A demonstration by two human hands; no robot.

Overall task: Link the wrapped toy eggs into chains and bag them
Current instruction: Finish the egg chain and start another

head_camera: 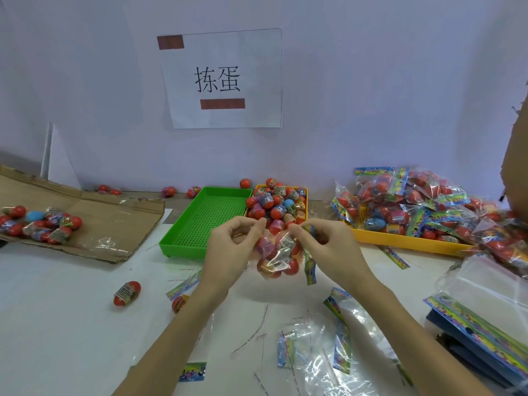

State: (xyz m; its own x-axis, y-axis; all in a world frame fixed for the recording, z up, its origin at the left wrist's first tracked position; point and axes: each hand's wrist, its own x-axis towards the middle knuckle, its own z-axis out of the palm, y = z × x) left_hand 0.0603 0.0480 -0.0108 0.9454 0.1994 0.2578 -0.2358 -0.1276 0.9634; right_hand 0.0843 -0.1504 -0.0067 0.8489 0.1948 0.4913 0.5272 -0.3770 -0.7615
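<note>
A clear plastic bag [278,258] filled with red and pink wrapped toy eggs hangs between my hands above the white table. My left hand [228,247] pinches the bag's top edge on the left side. My right hand [325,247] pinches the top on the right, where the colourful header strip [311,267] dangles. Just behind my hands, a yellow tray [305,192] is heaped with loose wrapped eggs [274,205].
An empty green tray [200,221] sits left of the yellow one. Filled bags [423,207] pile on another yellow tray [400,241] at right. Flattened cardboard [114,221] with eggs lies left. Loose eggs [127,293], empty bags [323,350] and header cards [483,327] lie on the table.
</note>
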